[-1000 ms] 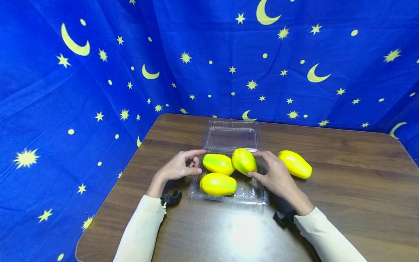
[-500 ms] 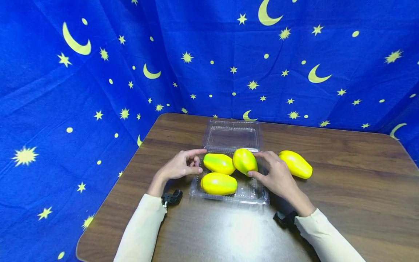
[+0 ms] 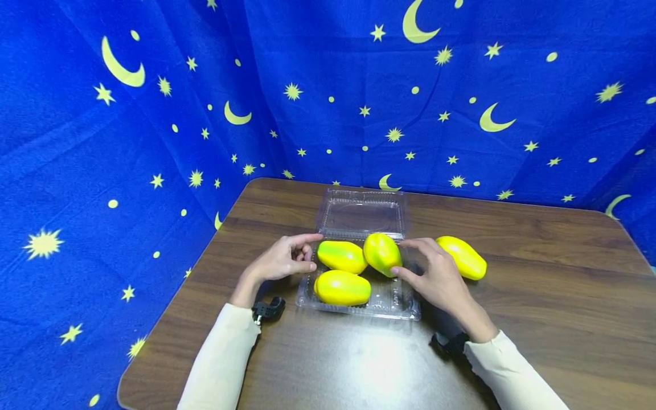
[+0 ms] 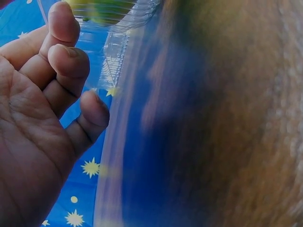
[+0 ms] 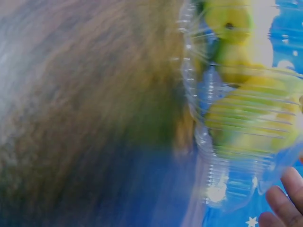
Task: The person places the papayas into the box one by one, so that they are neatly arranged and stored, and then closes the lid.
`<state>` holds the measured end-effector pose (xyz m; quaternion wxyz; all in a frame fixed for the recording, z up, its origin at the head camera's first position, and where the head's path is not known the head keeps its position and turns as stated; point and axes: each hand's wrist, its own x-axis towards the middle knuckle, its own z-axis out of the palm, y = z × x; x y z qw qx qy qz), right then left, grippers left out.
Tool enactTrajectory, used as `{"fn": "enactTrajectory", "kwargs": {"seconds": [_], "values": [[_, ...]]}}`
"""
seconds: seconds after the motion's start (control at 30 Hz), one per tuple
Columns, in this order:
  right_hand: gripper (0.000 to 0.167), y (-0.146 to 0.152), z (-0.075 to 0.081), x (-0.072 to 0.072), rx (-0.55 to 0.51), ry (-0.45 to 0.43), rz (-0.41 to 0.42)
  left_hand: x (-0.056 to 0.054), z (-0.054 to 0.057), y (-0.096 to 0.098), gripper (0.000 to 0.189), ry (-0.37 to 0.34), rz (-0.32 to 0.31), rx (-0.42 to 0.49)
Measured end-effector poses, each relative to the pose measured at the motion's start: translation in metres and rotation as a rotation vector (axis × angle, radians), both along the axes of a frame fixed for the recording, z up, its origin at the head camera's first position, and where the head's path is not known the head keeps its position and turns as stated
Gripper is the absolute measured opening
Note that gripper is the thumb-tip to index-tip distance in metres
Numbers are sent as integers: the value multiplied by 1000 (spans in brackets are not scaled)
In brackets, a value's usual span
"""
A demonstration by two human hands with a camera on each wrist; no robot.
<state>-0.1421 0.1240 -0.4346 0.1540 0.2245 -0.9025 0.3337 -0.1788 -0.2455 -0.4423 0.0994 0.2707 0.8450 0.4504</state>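
Observation:
A clear plastic clamshell container (image 3: 392, 312) lies on the table with its lid (image 3: 364, 213) folded back. Two yellow-green papayas, a rear one (image 3: 340, 256) and a front one (image 3: 342, 287), lie in its left half. A third papaya (image 3: 381, 253) leans at the back right of the container. My right hand (image 3: 435, 276) is beside this third papaya, thumb tip overlapping its lower right side, index finger slightly off it. At the container's left edge is my left hand (image 3: 277, 261), index finger stretched along the rear corner, thumb at the side, other fingers loosely bent.
Another papaya (image 3: 462, 257) lies on the wooden table (image 3: 553, 296), right of the container and behind my right hand. Blue cloth (image 3: 328, 114) with moons and stars hangs behind and to the left. Black wrist straps (image 3: 269, 309) sit near both sleeves.
My right hand has eased a little to the right, its index finger drawing off the third papaya, which is turned slightly. The left hand and the other papayas have stayed in place.

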Motion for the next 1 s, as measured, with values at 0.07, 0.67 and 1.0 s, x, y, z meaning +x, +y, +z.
{"fn": "enactTrajectory", "kwargs": {"seconds": [0.07, 0.67, 1.0], "values": [[57, 1, 1, 1, -13, 5, -15, 0, -1, 0, 66, -2, -3, 3], [49, 16, 4, 5, -62, 50, -96, -1, 0, 0, 65, -9, 1, -6], [48, 29, 11, 2, -113, 74, -134, 0, -3, -3, 65, -6, 3, -6]]}}
